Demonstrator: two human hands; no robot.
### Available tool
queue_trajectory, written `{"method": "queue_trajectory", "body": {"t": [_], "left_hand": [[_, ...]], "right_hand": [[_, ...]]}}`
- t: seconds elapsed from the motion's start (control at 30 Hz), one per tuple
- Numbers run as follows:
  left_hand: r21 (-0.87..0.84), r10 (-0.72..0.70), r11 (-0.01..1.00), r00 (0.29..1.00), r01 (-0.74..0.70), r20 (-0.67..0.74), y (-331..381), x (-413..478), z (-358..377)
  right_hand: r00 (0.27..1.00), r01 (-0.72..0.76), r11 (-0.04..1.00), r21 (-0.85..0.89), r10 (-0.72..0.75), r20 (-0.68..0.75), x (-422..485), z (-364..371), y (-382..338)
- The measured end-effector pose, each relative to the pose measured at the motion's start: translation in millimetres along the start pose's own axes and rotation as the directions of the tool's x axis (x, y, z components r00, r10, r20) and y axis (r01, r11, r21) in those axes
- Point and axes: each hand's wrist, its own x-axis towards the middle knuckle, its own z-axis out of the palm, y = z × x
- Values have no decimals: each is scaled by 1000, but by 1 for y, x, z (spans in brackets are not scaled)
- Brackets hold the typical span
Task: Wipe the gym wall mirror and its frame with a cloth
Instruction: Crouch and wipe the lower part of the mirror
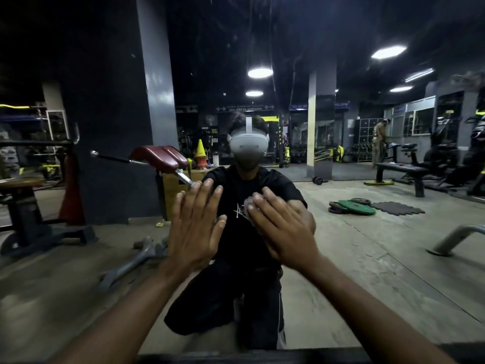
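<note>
The wall mirror (367, 258) fills almost the whole view and reflects the gym and a kneeling person in black. Its dark lower frame (262, 357) runs along the bottom edge. My left hand (195, 227) lies flat on the glass with fingers spread and nothing in it. My right hand (282, 229) presses a small grey cloth (248, 204) against the glass; only a crumpled bit of the cloth shows past my fingertips, the remainder hidden under the palm.
Everything beyond the hands is reflection: a red padded machine (160, 158), a grey pillar (157, 74), green and black weight plates (351, 206) on the floor, a bench (401, 172), and another person (379, 143) far right.
</note>
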Motion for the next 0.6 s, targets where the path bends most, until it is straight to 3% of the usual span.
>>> {"method": "queue_trajectory", "body": {"t": [0.03,0.07,0.13,0.17,0.2,0.23,0.3,0.37,0.43,0.5,0.6], "left_hand": [[19,-47,999,999,47,-5,-6,2,-2],[39,-98,994,995,98,-5,-13,3,-4],[83,-133,988,991,132,4,-21,5,-4],[93,-123,988,992,121,12,-23,6,-4],[89,-120,989,993,118,15,-22,6,-5],[69,-121,990,993,119,15,-21,6,-6],[27,-130,991,991,130,4,-25,12,-12],[8,-149,989,989,149,-15,-37,28,-20],[8,-191,981,981,191,-16,-56,52,-29],[30,-183,983,983,183,4,-76,70,-35],[58,-111,992,994,111,11,-91,70,-32]], "right_hand": [[999,-33,999,-39,31,-37,7,-5,17],[982,-158,986,-59,150,-115,12,-9,32],[823,-510,860,11,492,-284,23,-12,40],[742,-608,793,49,589,-321,32,-8,30],[732,-620,782,65,606,-312,41,-3,16],[795,-546,835,69,543,-272,48,4,1],[963,-217,974,65,225,-150,61,12,-17],[997,3,1000,21,-2,-74,77,8,-4],[988,-81,997,-13,78,-131,97,-2,17],[898,-349,937,25,342,-278,122,-14,36],[674,-643,752,142,644,-362,170,-20,32]]}}
